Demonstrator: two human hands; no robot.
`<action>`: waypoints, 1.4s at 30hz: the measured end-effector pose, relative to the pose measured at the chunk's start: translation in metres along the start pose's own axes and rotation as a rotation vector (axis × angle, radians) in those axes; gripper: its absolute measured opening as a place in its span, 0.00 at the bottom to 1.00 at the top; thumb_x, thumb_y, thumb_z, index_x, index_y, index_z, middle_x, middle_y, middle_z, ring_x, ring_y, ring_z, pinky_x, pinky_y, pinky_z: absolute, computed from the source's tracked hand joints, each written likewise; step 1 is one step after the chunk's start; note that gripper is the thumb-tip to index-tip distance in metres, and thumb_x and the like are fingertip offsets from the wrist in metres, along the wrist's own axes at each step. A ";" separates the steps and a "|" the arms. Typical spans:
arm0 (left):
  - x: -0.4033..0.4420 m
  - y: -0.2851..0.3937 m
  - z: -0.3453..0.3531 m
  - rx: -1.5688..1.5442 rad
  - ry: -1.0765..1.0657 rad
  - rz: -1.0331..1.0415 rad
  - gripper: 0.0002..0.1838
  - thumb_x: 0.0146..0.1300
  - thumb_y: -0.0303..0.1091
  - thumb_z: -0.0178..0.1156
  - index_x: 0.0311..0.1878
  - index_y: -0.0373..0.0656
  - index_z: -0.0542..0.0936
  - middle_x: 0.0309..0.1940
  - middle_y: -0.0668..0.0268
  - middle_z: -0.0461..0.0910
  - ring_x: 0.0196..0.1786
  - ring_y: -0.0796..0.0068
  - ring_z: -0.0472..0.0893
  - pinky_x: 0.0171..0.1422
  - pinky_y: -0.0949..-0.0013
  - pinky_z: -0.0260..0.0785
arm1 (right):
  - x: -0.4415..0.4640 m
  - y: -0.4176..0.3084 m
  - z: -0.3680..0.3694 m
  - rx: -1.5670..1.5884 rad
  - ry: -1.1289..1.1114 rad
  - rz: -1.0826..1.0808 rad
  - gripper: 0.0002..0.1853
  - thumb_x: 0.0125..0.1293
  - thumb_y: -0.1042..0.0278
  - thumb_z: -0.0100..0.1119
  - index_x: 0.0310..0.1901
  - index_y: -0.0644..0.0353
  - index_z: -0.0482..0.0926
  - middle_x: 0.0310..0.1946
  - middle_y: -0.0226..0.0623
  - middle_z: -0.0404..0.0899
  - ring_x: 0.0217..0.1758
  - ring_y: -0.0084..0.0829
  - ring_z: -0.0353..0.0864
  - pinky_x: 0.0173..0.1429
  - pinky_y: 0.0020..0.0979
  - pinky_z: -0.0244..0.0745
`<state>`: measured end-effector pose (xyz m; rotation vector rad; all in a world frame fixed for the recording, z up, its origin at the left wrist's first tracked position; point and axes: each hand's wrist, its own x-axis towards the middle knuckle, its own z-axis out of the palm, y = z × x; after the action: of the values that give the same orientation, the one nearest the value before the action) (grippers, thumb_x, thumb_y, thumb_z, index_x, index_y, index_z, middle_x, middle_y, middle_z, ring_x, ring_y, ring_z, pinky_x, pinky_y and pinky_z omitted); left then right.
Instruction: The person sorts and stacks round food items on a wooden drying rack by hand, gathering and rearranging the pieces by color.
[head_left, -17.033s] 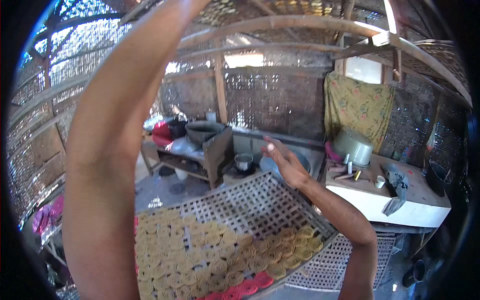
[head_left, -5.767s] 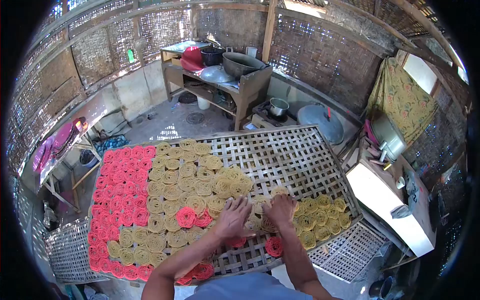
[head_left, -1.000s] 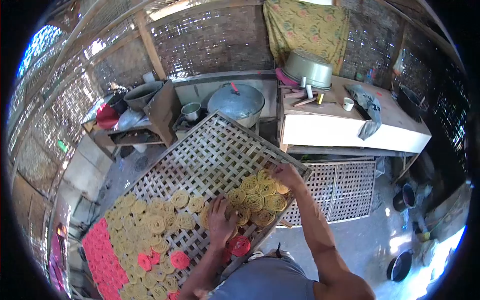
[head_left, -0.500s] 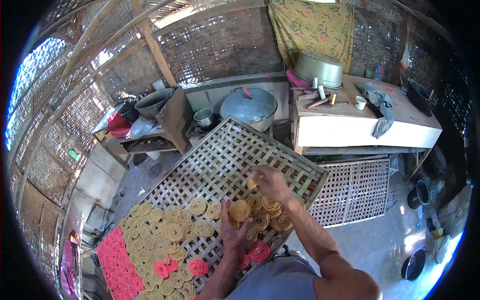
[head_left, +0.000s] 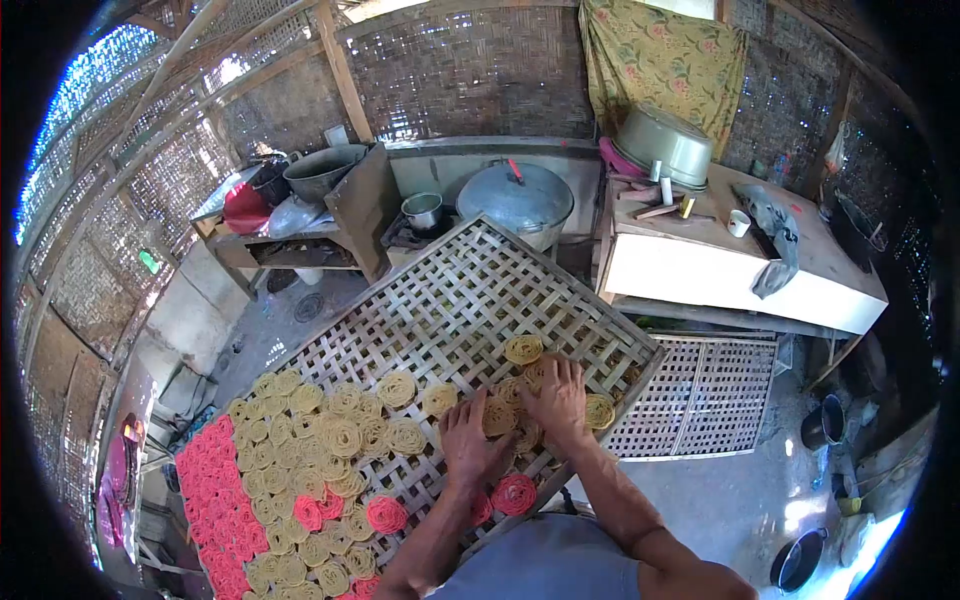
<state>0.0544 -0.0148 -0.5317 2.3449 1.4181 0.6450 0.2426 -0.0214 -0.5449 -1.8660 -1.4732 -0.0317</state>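
Observation:
A woven bamboo rack [head_left: 430,305] slopes across the middle, with yellow coiled discs [head_left: 340,437] and pink ones [head_left: 215,490] laid over its left part. My left hand [head_left: 472,450] rests with fingers spread against the left side of a small cluster of yellow discs [head_left: 497,415]. From the right, my right hand [head_left: 558,400] bends over the same cluster, its fingers around discs there. One yellow disc [head_left: 523,349] lies just above that hand, another [head_left: 599,411] to its right. A pink disc [head_left: 514,494] sits below, near the rack's front edge.
A large lidded pot [head_left: 515,197] and a small pot [head_left: 422,211] stand behind the rack. At the right is a white-fronted counter [head_left: 720,280] with a basin [head_left: 663,145] and cup [head_left: 739,223]. A second rack [head_left: 695,395] lies lower right; buckets [head_left: 823,423] stand on the floor.
My right hand has come down from above the rack onto the yellow discs. The disc my left hand held upright is lower among the others. The view has shifted slightly.

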 end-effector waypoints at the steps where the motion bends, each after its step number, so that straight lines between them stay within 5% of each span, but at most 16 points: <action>1: 0.000 -0.005 0.004 0.006 0.015 0.019 0.53 0.48 0.58 0.75 0.76 0.47 0.65 0.64 0.49 0.76 0.70 0.48 0.71 0.78 0.47 0.54 | 0.006 0.001 0.001 -0.026 0.009 0.011 0.32 0.57 0.53 0.70 0.57 0.69 0.78 0.61 0.54 0.71 0.65 0.55 0.69 0.67 0.55 0.70; 9: -0.004 0.002 0.001 0.015 0.090 0.020 0.48 0.49 0.51 0.74 0.73 0.45 0.68 0.64 0.53 0.77 0.68 0.48 0.73 0.75 0.47 0.59 | 0.034 0.006 -0.005 -0.240 -0.195 0.079 0.27 0.59 0.51 0.69 0.54 0.61 0.82 0.56 0.45 0.73 0.63 0.51 0.70 0.57 0.50 0.80; 15: -0.001 0.005 -0.007 -0.046 0.065 0.019 0.49 0.48 0.47 0.76 0.74 0.46 0.66 0.60 0.48 0.78 0.67 0.44 0.74 0.74 0.45 0.59 | 0.038 0.026 0.004 -0.362 0.050 -0.264 0.19 0.59 0.53 0.68 0.46 0.56 0.85 0.50 0.44 0.75 0.56 0.49 0.76 0.56 0.54 0.77; 24: -0.001 -0.002 -0.006 -0.048 0.102 0.032 0.49 0.45 0.46 0.76 0.72 0.46 0.68 0.57 0.49 0.79 0.64 0.45 0.75 0.72 0.47 0.61 | 0.058 0.029 0.007 -0.087 0.029 -0.202 0.20 0.60 0.52 0.68 0.46 0.58 0.83 0.43 0.46 0.79 0.52 0.51 0.78 0.59 0.51 0.71; 25: 0.001 -0.002 -0.007 -0.053 0.083 0.024 0.49 0.45 0.47 0.76 0.72 0.46 0.68 0.57 0.50 0.79 0.63 0.46 0.76 0.72 0.47 0.61 | 0.058 0.025 0.008 -0.154 0.124 -0.272 0.18 0.60 0.53 0.69 0.43 0.59 0.83 0.36 0.46 0.85 0.42 0.48 0.84 0.51 0.48 0.78; 28: 0.003 -0.005 -0.008 -0.066 0.087 0.014 0.50 0.44 0.47 0.77 0.72 0.47 0.68 0.56 0.51 0.80 0.62 0.47 0.76 0.71 0.48 0.62 | 0.060 0.004 0.000 0.080 0.032 -0.103 0.19 0.61 0.51 0.70 0.39 0.61 0.84 0.29 0.46 0.86 0.30 0.45 0.86 0.36 0.44 0.81; 29: 0.003 -0.005 -0.008 -0.067 0.097 0.016 0.50 0.43 0.47 0.78 0.72 0.47 0.68 0.55 0.51 0.80 0.62 0.47 0.76 0.70 0.48 0.63 | 0.066 0.000 0.002 0.086 0.111 -0.213 0.19 0.61 0.51 0.72 0.36 0.62 0.84 0.21 0.40 0.83 0.22 0.39 0.84 0.26 0.39 0.78; 32: 0.005 -0.004 -0.005 -0.084 0.132 -0.008 0.51 0.43 0.46 0.80 0.72 0.45 0.68 0.55 0.53 0.79 0.62 0.48 0.75 0.69 0.49 0.65 | 0.073 -0.051 -0.018 0.322 0.011 -0.109 0.19 0.61 0.52 0.74 0.32 0.62 0.82 0.22 0.42 0.83 0.23 0.37 0.84 0.29 0.38 0.79; 35: 0.005 -0.009 -0.010 -0.396 0.162 0.083 0.54 0.46 0.48 0.80 0.76 0.43 0.63 0.64 0.53 0.74 0.68 0.48 0.72 0.73 0.45 0.62 | 0.086 -0.080 -0.011 0.520 -0.035 -0.100 0.21 0.61 0.51 0.75 0.29 0.63 0.79 0.20 0.42 0.81 0.20 0.36 0.81 0.27 0.38 0.76; 38: 0.002 0.009 -0.020 -1.143 0.282 0.047 0.55 0.53 0.44 0.79 0.80 0.42 0.56 0.71 0.53 0.68 0.74 0.55 0.67 0.77 0.49 0.61 | 0.087 -0.089 0.003 0.590 -0.111 -0.053 0.24 0.62 0.50 0.75 0.27 0.63 0.77 0.17 0.42 0.78 0.17 0.38 0.78 0.25 0.40 0.72; 39: 0.007 -0.013 -0.014 -0.814 0.329 0.182 0.52 0.61 0.35 0.75 0.81 0.41 0.51 0.75 0.53 0.63 0.77 0.61 0.63 0.79 0.55 0.61 | 0.084 -0.094 0.003 0.545 -0.157 -0.003 0.22 0.64 0.53 0.73 0.28 0.65 0.77 0.19 0.42 0.78 0.19 0.37 0.76 0.27 0.40 0.72; 42: 0.007 -0.020 -0.003 -1.307 0.308 0.037 0.49 0.64 0.32 0.71 0.81 0.40 0.50 0.75 0.52 0.63 0.76 0.60 0.65 0.78 0.56 0.61 | 0.070 -0.075 0.052 0.616 -0.088 -0.130 0.20 0.67 0.54 0.71 0.32 0.65 0.79 0.25 0.42 0.80 0.26 0.35 0.80 0.32 0.37 0.76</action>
<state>0.0412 0.0004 -0.5375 1.2343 0.6188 1.4149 0.1818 0.0703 -0.5115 -1.2855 -1.4508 0.4028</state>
